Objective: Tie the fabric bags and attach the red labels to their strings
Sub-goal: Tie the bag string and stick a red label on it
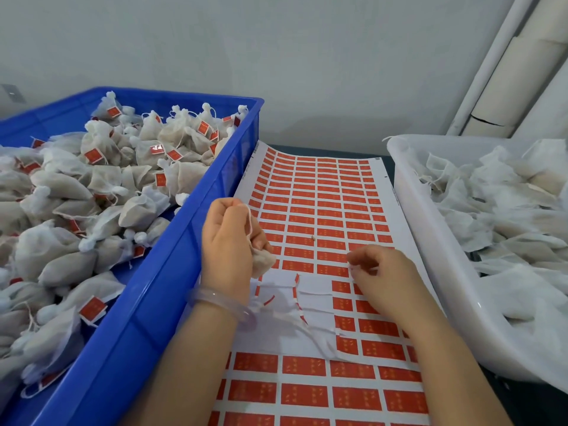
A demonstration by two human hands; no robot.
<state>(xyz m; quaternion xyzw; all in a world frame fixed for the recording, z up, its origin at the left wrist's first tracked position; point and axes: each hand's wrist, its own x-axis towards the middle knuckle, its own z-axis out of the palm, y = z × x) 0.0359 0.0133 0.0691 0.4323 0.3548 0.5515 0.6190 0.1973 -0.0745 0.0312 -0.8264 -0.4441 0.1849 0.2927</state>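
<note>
My left hand (pixel 229 241) grips a small white fabric bag (pixel 263 260), whose string (pixel 250 224) loops up over the fingers. My right hand (pixel 381 278) lies on the sticker sheet (pixel 310 216) with its fingertips curled at a red label; whether they pinch one I cannot tell. The sheet carries rows of red labels (pixel 304 265), with a bare white patch (pixel 289 327) where labels are gone, just under both hands. A blue crate (pixel 172 272) on the left holds several tied bags with red labels (pixel 92 155). A white tub (pixel 430 241) on the right holds untied bags (pixel 498 204).
A grey wall rises behind the table. White pipes and a cardboard tube (pixel 507 87) lean at the back right. The sticker sheet fills the gap between the crate and the tub. A clear bangle (pixel 221 302) circles my left wrist.
</note>
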